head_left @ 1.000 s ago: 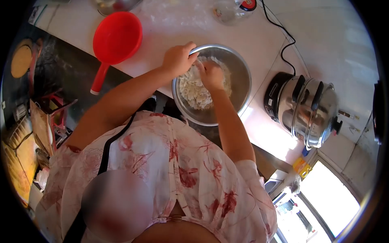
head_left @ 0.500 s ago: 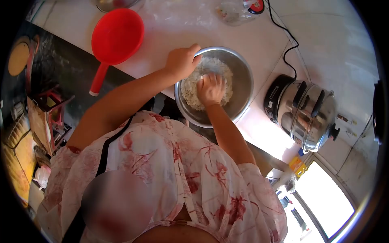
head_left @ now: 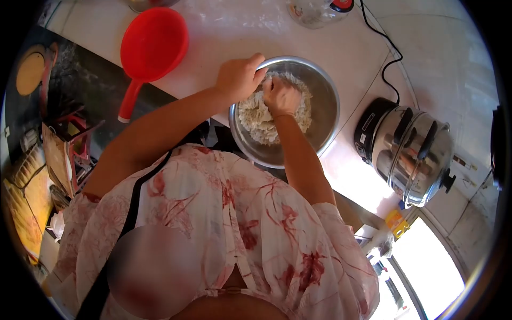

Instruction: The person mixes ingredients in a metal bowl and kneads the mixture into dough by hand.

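Note:
A steel bowl (head_left: 326, 114) sits on the light counter in front of me, holding shaggy, crumbly pale dough (head_left: 257, 121). At the bowl's upper left, my left hand (head_left: 241, 77) is closed on the rim, its thumb along the edge. Inside the bowl my right hand (head_left: 282, 97) is curled into a fist in the dough, near its far side. Its fingertips are hidden underneath.
Left of the bowl, a red plastic ladle (head_left: 153, 45) lies with its handle over the counter edge. A steel electric pot (head_left: 408, 152) with a lid stands at right, its black cord (head_left: 385, 40) running behind. A clear jar (head_left: 314, 12) is at the back.
My right hand has gone from spread fingers on the dough to a curled fist, a little farther from me. The dough looks more bunched up. My left hand stays on the rim.

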